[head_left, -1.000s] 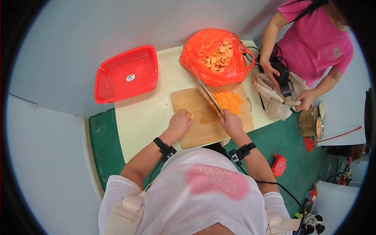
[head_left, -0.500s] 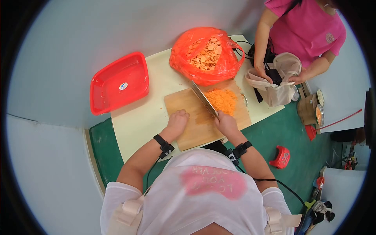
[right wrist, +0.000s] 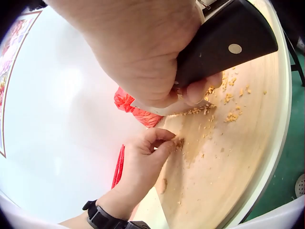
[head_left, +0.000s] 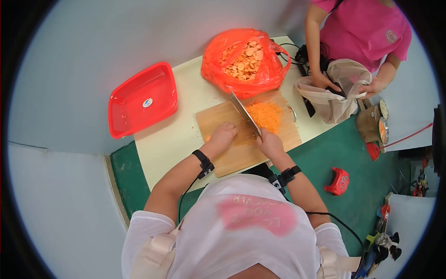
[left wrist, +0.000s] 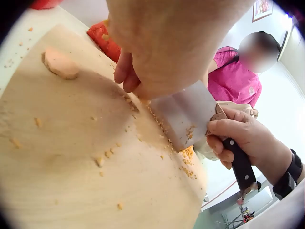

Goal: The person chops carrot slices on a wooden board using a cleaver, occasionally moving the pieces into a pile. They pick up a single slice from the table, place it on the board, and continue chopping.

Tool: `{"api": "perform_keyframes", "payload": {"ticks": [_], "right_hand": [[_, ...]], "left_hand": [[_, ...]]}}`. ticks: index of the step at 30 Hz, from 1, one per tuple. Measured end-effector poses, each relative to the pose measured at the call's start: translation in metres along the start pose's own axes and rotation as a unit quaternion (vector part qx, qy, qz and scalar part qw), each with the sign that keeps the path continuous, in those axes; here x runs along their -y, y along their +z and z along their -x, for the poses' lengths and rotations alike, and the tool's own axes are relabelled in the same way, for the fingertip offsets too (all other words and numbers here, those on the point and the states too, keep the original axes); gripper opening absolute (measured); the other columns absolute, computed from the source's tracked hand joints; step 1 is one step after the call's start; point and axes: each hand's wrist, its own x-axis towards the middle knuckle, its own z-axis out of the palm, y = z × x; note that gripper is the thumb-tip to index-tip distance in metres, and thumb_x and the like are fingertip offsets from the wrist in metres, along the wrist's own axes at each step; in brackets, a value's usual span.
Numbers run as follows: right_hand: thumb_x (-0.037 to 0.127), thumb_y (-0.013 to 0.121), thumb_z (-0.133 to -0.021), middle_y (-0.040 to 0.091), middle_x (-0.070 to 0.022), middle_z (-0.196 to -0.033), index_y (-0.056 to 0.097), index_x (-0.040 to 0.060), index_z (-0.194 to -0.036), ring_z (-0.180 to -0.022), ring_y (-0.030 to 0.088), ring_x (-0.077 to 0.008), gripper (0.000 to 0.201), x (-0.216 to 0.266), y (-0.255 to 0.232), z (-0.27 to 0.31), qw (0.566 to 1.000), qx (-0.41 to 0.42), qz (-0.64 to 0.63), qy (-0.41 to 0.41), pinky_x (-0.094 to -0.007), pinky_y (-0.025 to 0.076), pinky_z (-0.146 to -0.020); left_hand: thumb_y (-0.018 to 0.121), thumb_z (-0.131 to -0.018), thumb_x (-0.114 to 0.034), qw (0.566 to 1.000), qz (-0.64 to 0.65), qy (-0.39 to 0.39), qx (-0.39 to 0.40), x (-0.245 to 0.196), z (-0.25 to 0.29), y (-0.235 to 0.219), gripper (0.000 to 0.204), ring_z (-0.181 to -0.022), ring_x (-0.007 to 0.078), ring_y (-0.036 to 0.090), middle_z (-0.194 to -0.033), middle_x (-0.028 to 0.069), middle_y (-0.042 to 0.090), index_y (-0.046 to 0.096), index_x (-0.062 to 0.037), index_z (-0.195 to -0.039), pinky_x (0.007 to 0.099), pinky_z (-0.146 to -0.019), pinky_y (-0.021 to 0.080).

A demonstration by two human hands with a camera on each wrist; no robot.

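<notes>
My right hand (head_left: 270,142) grips the black handle (left wrist: 240,164) of a cleaver (head_left: 245,115). Its broad blade stands on edge on the wooden cutting board (head_left: 227,160), beside a heap of finely chopped carrot (head_left: 265,117). Left of the blade, my left hand (head_left: 222,138) is low over the board with curled fingers. In the right wrist view its thumb and forefinger come together on small carrot bits (right wrist: 179,142). A thick carrot slice (left wrist: 61,63) lies on the board, mostly hidden by the left hand in the head view. Crumbs (left wrist: 108,153) are scattered around.
A red plastic bag (head_left: 218,69) full of carrot slices stands behind the board. At the table's left is a red basin (head_left: 139,104). To the right, a person in pink (head_left: 360,35) handles a pale mesh bag (head_left: 332,100). A red stool (head_left: 337,181) is on the floor.
My left hand held a carrot slice one second ago. The slice now lies on the board and the hand has moved right, closer to the blade. The other person's hands have gone into the mesh bag.
</notes>
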Motion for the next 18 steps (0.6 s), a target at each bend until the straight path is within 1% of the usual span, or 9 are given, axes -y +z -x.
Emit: {"api": "perform_keyframes", "payload": {"ticks": [4, 6, 7, 9, 10, 12, 13, 15, 18], "right_hand": [[0.019, 0.053, -0.083, 0.063, -0.0219, -0.075, 0.056, 0.0052, -0.101, -0.070, 0.062, -0.0396, 0.023, 0.006, -0.007, 0.002, 1.000, 0.012, 0.012, -0.005, -0.0494, 0.049, -0.064], [0.019, 0.054, -0.084, 0.063, -0.0213, -0.074, 0.057, 0.0058, -0.099, -0.069, 0.062, -0.0390, 0.020, 0.013, -0.009, 0.007, 0.999, 0.005, 0.004, -0.031, -0.0488, 0.049, -0.063], [0.019, 0.054, -0.084, 0.063, -0.0213, -0.074, 0.057, 0.0058, -0.099, -0.069, 0.062, -0.0390, 0.020, 0.015, -0.008, 0.008, 1.000, 0.010, 0.002, -0.030, -0.0488, 0.049, -0.063], [0.019, 0.055, -0.084, 0.063, -0.0203, -0.072, 0.058, 0.0064, -0.096, -0.068, 0.062, -0.0383, 0.018, 0.021, -0.008, 0.005, 0.998, 0.012, 0.018, -0.067, -0.0485, 0.049, -0.062], [0.019, 0.055, -0.084, 0.063, -0.0203, -0.072, 0.058, 0.0064, -0.096, -0.068, 0.062, -0.0383, 0.018, 0.021, -0.004, 0.004, 0.998, 0.012, 0.017, -0.067, -0.0485, 0.049, -0.062], [0.019, 0.056, -0.084, 0.062, -0.0200, -0.071, 0.058, 0.0063, -0.092, -0.067, 0.062, -0.0380, 0.016, 0.021, 0.003, 0.002, 0.994, 0.018, 0.031, -0.102, -0.0483, 0.049, -0.062], [0.019, 0.056, -0.084, 0.062, -0.0200, -0.071, 0.058, 0.0063, -0.092, -0.067, 0.062, -0.0380, 0.016, 0.022, 0.004, 0.002, 0.994, 0.019, 0.031, -0.101, -0.0483, 0.049, -0.062], [0.019, 0.056, -0.084, 0.062, -0.0204, -0.071, 0.059, 0.0060, -0.090, -0.068, 0.062, -0.0381, 0.015, 0.027, 0.003, 0.003, 0.994, 0.045, 0.029, -0.093, -0.0482, 0.049, -0.062], [0.019, 0.054, -0.084, 0.062, -0.0210, -0.070, 0.058, 0.0051, -0.088, -0.067, 0.062, -0.0386, 0.015, 0.029, 0.006, 0.002, 0.994, 0.044, 0.024, -0.098, -0.0484, 0.049, -0.061]], "left_hand": [[0.061, -0.076, -0.007, 0.998, 0.047, -0.030, -0.030, -0.004, 0.015, -0.007, 0.014, -0.093, 0.0325, 0.055, -0.096, 0.0128, 0.058, 0.061, -0.0018, -0.089, 0.0400, -0.081, 0.047], [0.061, -0.078, -0.007, 0.994, 0.057, -0.052, -0.076, -0.005, 0.025, -0.010, 0.020, -0.096, 0.0332, 0.055, -0.103, 0.0147, 0.059, 0.062, -0.0005, -0.096, 0.0404, -0.084, 0.047], [0.061, -0.078, -0.007, 0.994, 0.059, -0.055, -0.071, -0.009, 0.028, -0.011, 0.020, -0.096, 0.0332, 0.055, -0.103, 0.0147, 0.059, 0.062, -0.0005, -0.096, 0.0404, -0.084, 0.047], [0.061, -0.079, -0.008, 0.996, 0.061, -0.056, -0.043, -0.017, 0.026, -0.014, 0.025, -0.098, 0.0336, 0.055, -0.108, 0.0152, 0.057, 0.061, -0.0003, -0.102, 0.0406, -0.085, 0.046], [0.061, -0.079, -0.008, 0.996, 0.060, -0.056, -0.041, -0.018, 0.026, -0.010, 0.025, -0.098, 0.0336, 0.055, -0.108, 0.0152, 0.057, 0.061, -0.0003, -0.102, 0.0406, -0.085, 0.046], [0.062, -0.077, -0.009, 0.997, 0.036, -0.032, -0.065, -0.021, 0.026, -0.003, 0.028, -0.101, 0.0334, 0.053, -0.110, 0.0144, 0.056, 0.061, -0.0013, -0.104, 0.0411, -0.087, 0.045], [0.062, -0.077, -0.009, 0.997, 0.036, -0.032, -0.063, -0.022, 0.026, -0.003, 0.028, -0.101, 0.0334, 0.053, -0.110, 0.0144, 0.056, 0.061, -0.0013, -0.104, 0.0411, -0.087, 0.045], [0.063, -0.076, -0.010, 0.998, 0.026, -0.053, -0.022, -0.024, 0.024, -0.002, 0.032, -0.104, 0.0325, 0.051, -0.112, 0.0141, 0.056, 0.061, -0.0025, -0.107, 0.0412, -0.090, 0.043], [0.063, -0.075, -0.010, 0.997, 0.025, -0.069, -0.010, -0.025, 0.023, -0.001, 0.034, -0.105, 0.0318, 0.050, -0.112, 0.0138, 0.056, 0.061, -0.0030, -0.108, 0.0413, -0.091, 0.042]]}}
